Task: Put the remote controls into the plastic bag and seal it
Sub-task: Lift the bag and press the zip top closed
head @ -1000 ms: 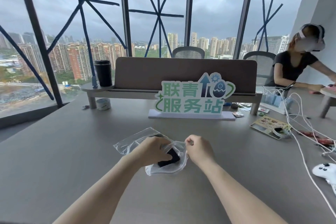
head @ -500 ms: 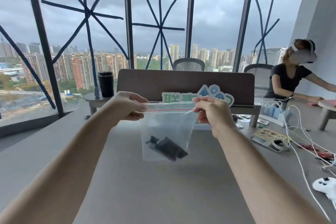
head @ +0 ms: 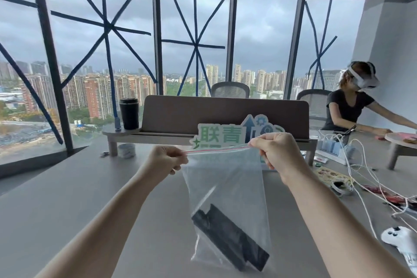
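Observation:
A clear plastic bag (head: 228, 178) with a red zip line along its top hangs in the air above the grey table (head: 67, 198). Black remote controls (head: 230, 237) lie slanted at the bottom of the bag. My left hand (head: 165, 160) pinches the left end of the zip strip. My right hand (head: 274, 151) pinches the right end, and the strip is stretched taut between them.
A green and white sign (head: 225, 135) stands behind the bag, before a brown divider (head: 225, 115) and a black cup (head: 129, 113). White cables (head: 361, 176), a white controller (head: 397, 236) and small items lie at the right. A person in a headset (head: 354, 101) sits far right.
The bag was lifted off the table and held up by its top edge. Since half a second ago my hands and the hanging bag have come lower and closer in view.

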